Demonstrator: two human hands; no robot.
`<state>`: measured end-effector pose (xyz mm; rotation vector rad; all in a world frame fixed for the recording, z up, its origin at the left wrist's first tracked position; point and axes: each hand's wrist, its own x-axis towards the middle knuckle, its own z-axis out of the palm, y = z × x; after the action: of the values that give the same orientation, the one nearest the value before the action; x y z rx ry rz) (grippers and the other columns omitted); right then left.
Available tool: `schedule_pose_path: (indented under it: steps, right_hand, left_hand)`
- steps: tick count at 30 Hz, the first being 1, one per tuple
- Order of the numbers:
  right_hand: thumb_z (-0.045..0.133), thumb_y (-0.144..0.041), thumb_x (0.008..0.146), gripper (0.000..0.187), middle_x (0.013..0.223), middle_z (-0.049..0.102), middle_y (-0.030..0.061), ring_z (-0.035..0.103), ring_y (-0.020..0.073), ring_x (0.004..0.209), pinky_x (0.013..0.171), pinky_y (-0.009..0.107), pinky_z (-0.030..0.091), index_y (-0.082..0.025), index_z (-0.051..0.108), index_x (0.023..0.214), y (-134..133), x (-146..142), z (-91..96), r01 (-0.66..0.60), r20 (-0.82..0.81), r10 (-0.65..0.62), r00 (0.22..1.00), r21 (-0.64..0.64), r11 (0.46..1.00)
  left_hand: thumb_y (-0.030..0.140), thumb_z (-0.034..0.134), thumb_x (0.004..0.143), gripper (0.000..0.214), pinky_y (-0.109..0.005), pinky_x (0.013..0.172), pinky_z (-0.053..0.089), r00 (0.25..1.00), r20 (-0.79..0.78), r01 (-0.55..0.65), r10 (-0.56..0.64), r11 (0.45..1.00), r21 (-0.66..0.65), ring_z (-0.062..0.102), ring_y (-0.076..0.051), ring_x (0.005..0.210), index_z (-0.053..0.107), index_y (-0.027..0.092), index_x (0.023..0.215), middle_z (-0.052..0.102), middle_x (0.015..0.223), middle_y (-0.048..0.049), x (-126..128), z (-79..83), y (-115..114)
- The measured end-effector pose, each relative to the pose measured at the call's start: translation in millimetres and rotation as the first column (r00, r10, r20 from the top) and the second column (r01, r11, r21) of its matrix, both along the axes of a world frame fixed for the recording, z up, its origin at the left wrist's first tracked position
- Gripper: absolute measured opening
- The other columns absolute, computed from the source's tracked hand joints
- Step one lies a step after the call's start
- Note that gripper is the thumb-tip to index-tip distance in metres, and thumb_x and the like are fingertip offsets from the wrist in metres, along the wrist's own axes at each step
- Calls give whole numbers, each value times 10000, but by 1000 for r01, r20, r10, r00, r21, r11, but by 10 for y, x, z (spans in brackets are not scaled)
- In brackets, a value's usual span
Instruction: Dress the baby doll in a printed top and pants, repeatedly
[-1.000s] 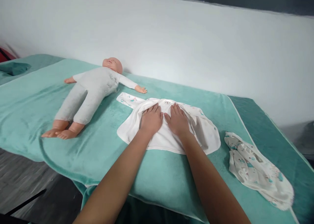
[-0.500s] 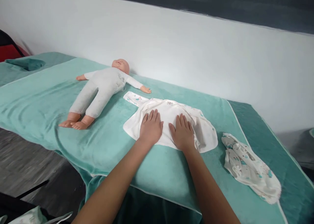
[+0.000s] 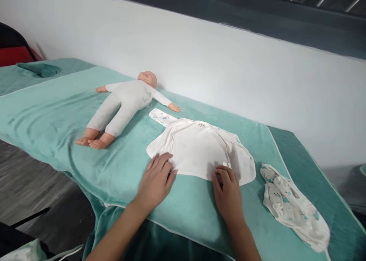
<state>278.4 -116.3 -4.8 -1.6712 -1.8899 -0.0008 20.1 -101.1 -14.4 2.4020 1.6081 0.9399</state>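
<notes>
A white baby shirt (image 3: 197,150) lies spread on the bed, its plain inner side facing up and one patterned sleeve stretched toward the doll. At its lower left edge rests my left hand (image 3: 157,179), fingers extended and thumb apart. My right hand (image 3: 228,190) is at the lower right edge beside a small white tag (image 3: 226,164); its fingers are bent, with a gap between thumb and forefinger. The hem looks flat under both hands. Beyond the shirt, a baby doll (image 3: 126,100) in a pale grey-white body lies on its back with arms spread.
Folded patterned baby clothing (image 3: 296,205) lies to the right. Light green cloth (image 3: 188,203) covers the bed, over a darker green cover (image 3: 311,169). A white wall (image 3: 228,70) runs along the far side. A red and black chair (image 3: 15,49) stands far left.
Both hands have slid from the middle of the shirt toward me, to its lower edge, and moved farther apart. The right fingers have bent. The view has shifted slightly.
</notes>
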Motion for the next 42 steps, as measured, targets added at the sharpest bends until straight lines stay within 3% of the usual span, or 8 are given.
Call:
schedule_pose_path:
  steps: [9, 14, 19, 25, 28, 33, 37, 42]
  right_hand:
    - [510, -321, 1001, 185, 993, 636, 84, 563, 261, 959, 872, 451, 485, -223, 598, 870, -62, 49, 28, -12, -37, 13, 999, 24, 1000]
    - [515, -401, 992, 215, 999, 664, 67, 618, 241, 965, 878, 424, 499, -233, 633, 927, 184, -126, 232, -68, -267, 59, 962, -27, 997]
    - [565, -483, 940, 276, 1161, 689, 61, 649, 233, 1064, 955, 414, 515, -253, 643, 1071, 1121, -909, 585, -237, -517, 131, 846, -144, 961]
    - [554, -480, 920, 611, 1497, 516, 180, 517, 305, 1367, 1131, 484, 418, -188, 430, 1442, 2855, -2134, 653, -304, -520, 157, 840, -211, 929]
    - [519, -521, 946, 683, 1468, 540, 224, 535, 350, 1346, 1133, 506, 403, -126, 372, 1483, 3565, -2579, 625, -305, -414, 173, 894, -279, 911]
    - [487, -633, 955, 673, 1406, 608, 214, 603, 337, 1261, 1074, 436, 463, -109, 487, 1378, 4183, -2969, 672, -393, -409, 245, 879, -333, 857]
    - [527, -648, 932, 769, 1459, 547, 253, 582, 323, 1285, 1067, 406, 476, -35, 470, 1394, 4138, -2882, 834, -425, -448, 241, 861, -371, 826]
    - [549, -673, 909, 821, 1479, 537, 228, 591, 313, 1268, 1080, 425, 478, -59, 442, 1443, 3585, -2200, 1239, -419, -443, 236, 865, -377, 826]
  left_hand:
    - [324, 503, 1001, 175, -508, 1157, 410, 993, 117, -6, 10, 999, -34, 503, -263, 1360, 510, 213, 866, 587, 1388, -107, -119, -51, 49]
    - [312, 497, 1003, 150, -477, 1173, 411, 977, 186, -118, 99, 988, 95, 451, -256, 1431, 574, 213, 1084, 539, 1460, -123, -746, 179, 277]
    - [347, 545, 946, 388, -500, 1218, 337, 915, 168, -391, 367, 908, 148, 399, -302, 1462, 563, 195, 1303, 487, 1519, -139, -1699, 573, 949]
    - [468, 537, 896, 575, -546, 1171, 346, 827, 136, -496, 545, 822, -280, 444, -389, 1395, 568, 142, 1368, 551, 1450, -179, -2330, 626, 1765]
    - [529, 578, 877, 608, -540, 1132, 401, 797, 289, -380, 530, 812, -442, 544, -368, 1313, 557, 206, 1391, 606, 1410, -132, -2454, 619, 1983]
    - [635, 672, 820, 627, -503, 874, 593, 522, 696, 232, 493, 703, -672, 727, -325, 957, 629, 170, 1239, 745, 1119, -142, -2504, 599, 2225]
    - [619, 690, 815, 619, -477, 734, 625, 421, 787, 348, 451, 721, -600, 739, -314, 807, 663, 121, 1182, 751, 972, -162, -2311, 580, 2210]
    - [552, 728, 812, 599, -455, 638, 628, 415, 836, 388, 359, 761, -520, 741, -306, 760, 645, 174, 1268, 760, 1016, -152, -1654, 839, 1733]
